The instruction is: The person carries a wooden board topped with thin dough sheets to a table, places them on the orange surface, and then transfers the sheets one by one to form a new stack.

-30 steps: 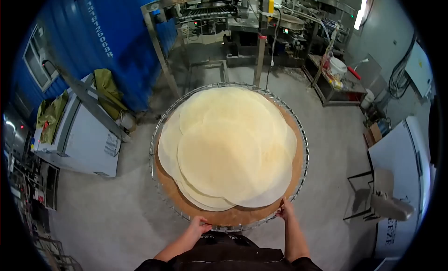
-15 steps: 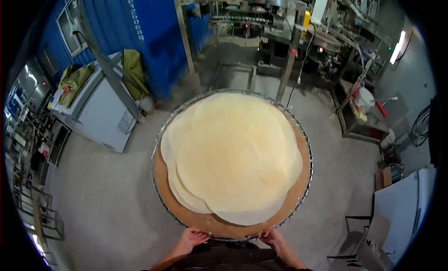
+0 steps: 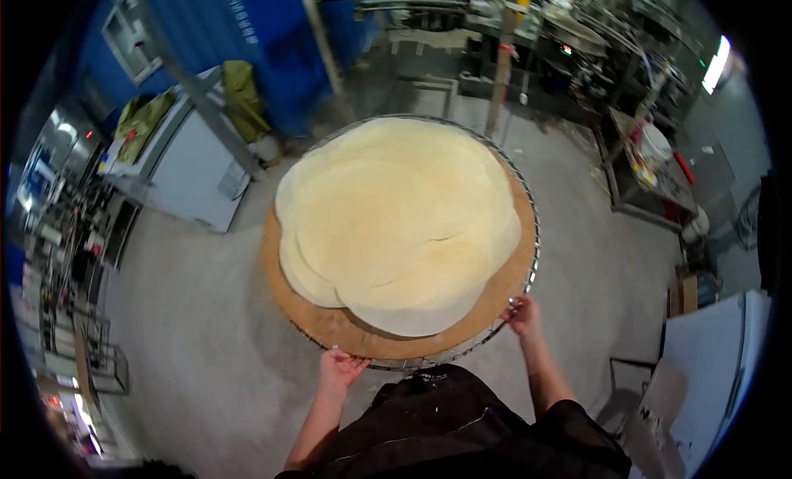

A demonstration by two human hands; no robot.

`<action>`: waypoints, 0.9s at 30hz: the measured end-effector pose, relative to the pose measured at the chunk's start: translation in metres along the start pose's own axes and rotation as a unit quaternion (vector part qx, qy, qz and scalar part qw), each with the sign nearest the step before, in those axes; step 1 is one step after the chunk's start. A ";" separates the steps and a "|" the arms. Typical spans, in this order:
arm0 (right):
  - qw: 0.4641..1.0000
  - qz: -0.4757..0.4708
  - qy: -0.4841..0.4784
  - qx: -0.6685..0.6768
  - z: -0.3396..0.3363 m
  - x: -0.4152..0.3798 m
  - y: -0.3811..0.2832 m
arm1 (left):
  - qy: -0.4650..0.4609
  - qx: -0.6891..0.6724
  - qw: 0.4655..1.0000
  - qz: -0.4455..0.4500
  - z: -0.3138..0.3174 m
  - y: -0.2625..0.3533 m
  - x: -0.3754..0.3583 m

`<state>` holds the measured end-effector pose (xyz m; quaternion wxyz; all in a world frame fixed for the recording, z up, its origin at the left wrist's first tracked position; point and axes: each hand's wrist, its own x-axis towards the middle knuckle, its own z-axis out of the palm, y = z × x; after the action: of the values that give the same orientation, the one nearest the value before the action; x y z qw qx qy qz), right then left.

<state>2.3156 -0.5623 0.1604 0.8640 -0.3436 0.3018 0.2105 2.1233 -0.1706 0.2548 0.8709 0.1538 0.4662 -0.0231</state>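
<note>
A stack of large, thin, pale-yellow round flatbreads [image 3: 396, 223] lies overlapping on a round brown board [image 3: 388, 340]. Under the board is a round metal rim [image 3: 535, 231], which shows along the right and front edges. My left hand [image 3: 340, 368] is closed at the board's front-left edge, its fingertips at the border. At the front-right edge my right hand [image 3: 522, 316] has its fingers curled over the rim at the board. The undersides of both grips are hidden.
Beyond the board stand metal posts [image 3: 500, 83] and machinery. A white cabinet [image 3: 194, 178] with green cloth is at left. A low metal table [image 3: 652, 198] stands at right, with a chair [image 3: 660, 405] and a white appliance [image 3: 709, 363] nearer. Grey floor surrounds the board.
My right hand has moved right and forward along the edge. The brown board sits farther left on the rim, which shows more at the front right. The view has tilted down.
</note>
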 end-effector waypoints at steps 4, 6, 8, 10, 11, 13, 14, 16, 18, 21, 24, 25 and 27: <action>0.999 -0.017 0.044 -0.017 0.054 -0.003 -0.025 | -0.048 -0.028 0.998 0.012 -0.006 -0.002 -0.007; 0.995 -0.064 0.045 -0.068 0.052 0.007 -0.008 | -0.068 -0.046 0.997 0.009 -0.008 0.002 -0.010; 0.996 -0.020 -0.024 -0.086 0.013 0.052 -0.015 | -0.076 -0.053 0.995 0.026 -0.008 0.008 -0.014; 0.994 -0.044 0.004 -0.102 0.030 0.040 -0.020 | -0.080 -0.063 0.994 0.026 -0.018 0.007 -0.012; 0.994 -0.054 -0.006 -0.098 0.029 0.039 -0.023 | -0.084 -0.068 0.994 0.020 -0.023 0.009 -0.005; 0.995 -0.052 0.009 -0.086 0.040 0.027 -0.026 | -0.086 -0.065 0.994 0.012 -0.023 0.010 -0.002; 0.996 -0.042 0.036 -0.075 0.059 0.011 -0.023 | -0.085 -0.060 0.995 0.013 -0.018 0.013 -0.009; 0.997 -0.037 0.040 -0.049 0.062 0.001 -0.017 | -0.093 -0.054 0.994 0.015 -0.017 0.017 -0.010; 0.998 -0.045 0.017 -0.044 0.041 0.020 -0.013 | -0.107 -0.061 0.992 0.021 -0.024 0.016 -0.007; 0.997 -0.053 0.028 -0.054 0.045 0.006 -0.013 | -0.098 -0.042 0.994 0.039 -0.022 0.017 -0.015; 0.999 0.008 0.032 0.027 0.080 -0.027 -0.030 | -0.080 -0.097 0.990 0.070 -0.014 0.015 -0.014; 0.998 0.015 0.034 0.052 0.071 -0.012 -0.040 | -0.068 -0.103 0.989 0.078 -0.007 0.014 -0.017; 0.994 0.034 0.041 0.094 0.039 0.031 -0.061 | -0.039 -0.122 0.987 0.092 0.009 0.006 -0.024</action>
<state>2.3879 -0.5710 0.1909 0.8718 -0.2588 0.3669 0.1959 2.1181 -0.1700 0.2809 0.8991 0.0875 0.4149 0.1086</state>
